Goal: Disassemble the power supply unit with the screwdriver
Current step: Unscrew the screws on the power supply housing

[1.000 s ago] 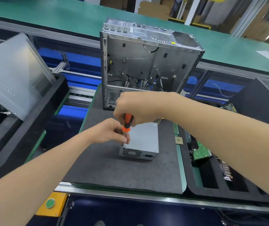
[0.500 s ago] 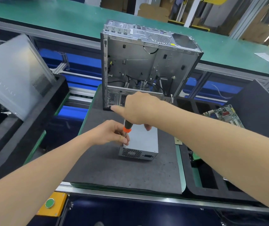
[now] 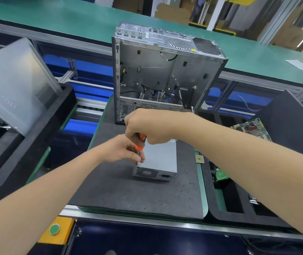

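The right hand (image 3: pixel 152 126), loosened a moment ago, curls again round the screwdriver (image 3: pixel 139 146) handle, the left hand (image 3: pixel 123 150) beneath pinching its shaft, tip seemingly seated in the power supply unit (image 3: pixel 160 157) under both, so unscrewing continues.

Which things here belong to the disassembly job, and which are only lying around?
In use: grey metal power supply box; orange-and-black screwdriver, gripped by right hand and left hand.
Lying about: open silver computer case; grey side panel; green circuit board; yellow box with green button.

Both hands (image 3: pixel 128 150) steady the screwdriver (image 3: pixel 140 143) on the power supply unit (image 3: pixel 159 162).
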The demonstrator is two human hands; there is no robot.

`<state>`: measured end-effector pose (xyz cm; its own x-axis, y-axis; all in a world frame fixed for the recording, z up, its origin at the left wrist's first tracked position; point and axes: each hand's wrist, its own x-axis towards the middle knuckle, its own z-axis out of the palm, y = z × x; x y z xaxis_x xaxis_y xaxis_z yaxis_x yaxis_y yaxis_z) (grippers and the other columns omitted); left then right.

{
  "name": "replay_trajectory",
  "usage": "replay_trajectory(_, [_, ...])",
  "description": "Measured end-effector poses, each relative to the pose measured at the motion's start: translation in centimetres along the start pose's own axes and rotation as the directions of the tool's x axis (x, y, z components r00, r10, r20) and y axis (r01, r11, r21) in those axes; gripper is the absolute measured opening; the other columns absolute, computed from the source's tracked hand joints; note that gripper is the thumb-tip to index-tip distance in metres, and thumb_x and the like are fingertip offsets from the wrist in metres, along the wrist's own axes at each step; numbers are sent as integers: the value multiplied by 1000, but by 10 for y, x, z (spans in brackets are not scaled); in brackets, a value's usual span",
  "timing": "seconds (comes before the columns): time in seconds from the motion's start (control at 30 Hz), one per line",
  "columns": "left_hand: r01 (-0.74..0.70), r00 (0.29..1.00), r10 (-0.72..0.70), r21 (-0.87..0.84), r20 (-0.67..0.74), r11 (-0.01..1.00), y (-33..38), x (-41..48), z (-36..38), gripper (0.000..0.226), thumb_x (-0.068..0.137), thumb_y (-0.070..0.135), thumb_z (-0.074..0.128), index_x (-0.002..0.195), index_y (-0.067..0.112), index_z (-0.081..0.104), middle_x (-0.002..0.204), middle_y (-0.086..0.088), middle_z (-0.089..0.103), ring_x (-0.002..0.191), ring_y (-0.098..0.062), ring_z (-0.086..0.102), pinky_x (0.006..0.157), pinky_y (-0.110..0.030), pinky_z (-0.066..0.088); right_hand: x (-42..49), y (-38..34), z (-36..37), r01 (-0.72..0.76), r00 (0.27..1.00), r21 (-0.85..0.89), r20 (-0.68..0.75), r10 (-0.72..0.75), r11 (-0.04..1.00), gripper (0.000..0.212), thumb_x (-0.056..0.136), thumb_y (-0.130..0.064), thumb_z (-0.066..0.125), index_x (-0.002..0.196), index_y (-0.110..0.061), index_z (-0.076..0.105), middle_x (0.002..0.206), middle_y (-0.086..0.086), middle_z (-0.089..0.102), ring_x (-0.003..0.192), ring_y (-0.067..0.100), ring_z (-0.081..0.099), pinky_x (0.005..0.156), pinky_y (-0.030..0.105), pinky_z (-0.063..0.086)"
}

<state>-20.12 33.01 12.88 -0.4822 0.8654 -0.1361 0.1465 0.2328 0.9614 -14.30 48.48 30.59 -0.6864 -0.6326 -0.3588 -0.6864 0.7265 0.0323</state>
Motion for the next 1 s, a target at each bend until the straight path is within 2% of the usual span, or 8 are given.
replay_trajectory(0.13, [-14, 999, 14, -10, -34, 1000, -2, 1, 2, 22, 91, -1, 74, 89, 19, 82, 98, -11, 80, 94, -35, 75, 89, -36, 61, -2, -1, -1, -65, 998, 66, -17, 66, 996, 17, 84, -22, 67, 101, -23, 66, 100, -5, 52, 88, 12, 45, 64, 22, 39])
replay_trajectory(0.2, [-9, 999, 9, -10, -32, 1000, -2, 2, 3, 19, 91, -2, 73, 90, 15, 81, 96, -9, 81, 91, -34, 75, 85, -32, 61, 1, -7, -1, -221, 964, 172, -109, 241, 960, 35, 89, -55, 64, 96, -21, 62, 88, -6, 56, 80, 13, 52, 63, 32, 45])
replay_trajectory(0.27, [-2, 999, 3, 9, -41, 1000, -2, 2, 3, 21, 92, -3, 72, 90, 16, 82, 95, -8, 81, 90, -31, 77, 84, -28, 59, 6, -16, -1, -457, 846, 235, -182, 501, 858, 66, 93, -76, 43, 77, -15, 61, 70, -2, 60, 56, 15, 60, 53, 30, 44])
replay_trajectory(0.37, [-7, 999, 7, 20, -40, 1000, -1, 2, 3, 21, 91, 1, 75, 90, 20, 83, 96, -9, 81, 91, -29, 78, 86, -28, 60, 10, -22, 2, -619, 762, 275, -17, 648, 736, 65, 102, -64, 38, 66, -12, 55, 61, 5, 67, 32, 21, 62, 55, 32, 56])
replay_trajectory(0.47, [-16, 999, 17, 39, -28, 999, 0, 0, 1, 14, 90, 13, 78, 93, 26, 83, 96, -5, 82, 93, -22, 78, 91, -27, 60, 8, -16, -1, -533, 834, 308, 33, 551, 788, 39, 101, -37, 52, 71, -11, 53, 43, 0, 61, 34, 20, 62, 48, 28, 53])
replay_trajectory(0.67, [-44, 998, 44, 9, -33, 999, 0, -2, -1, 17, 92, 8, 75, 96, 23, 83, 99, -8, 81, 97, -32, 76, 96, -37, 60, 3, -4, -9, -207, 978, 105, -9, 209, 973, 9, 82, -25, 75, 87, -22, 69, 78, -10, 64, 72, 8, 58, 60, 30, 50])
replay_trajectory(0.83, [-17, 1000, 17, -16, 5, 1000, -1, -2, 0, 19, 89, 16, 77, 98, 31, 83, 107, -2, 81, 102, -19, 75, 94, -29, 59, 4, -11, -8, -81, 996, 74, 52, 78, 994, 32, 68, 4, 58, 76, -22, 76, 77, -5, 69, 75, 16, 62, 64, 36, 57])
replay_trajectory(1.0, [-17, 1000, 17, 19, -3, 1000, -4, 1, 0, 14, 88, 17, 76, 95, 26, 83, 105, -1, 81, 99, -21, 75, 92, -27, 59, 3, -13, -7, -105, 993, 63, 64, 101, 992, 19, 81, -11, 63, 95, -20, 71, 93, -5, 66, 94, 18, 59, 73, 36, 54])
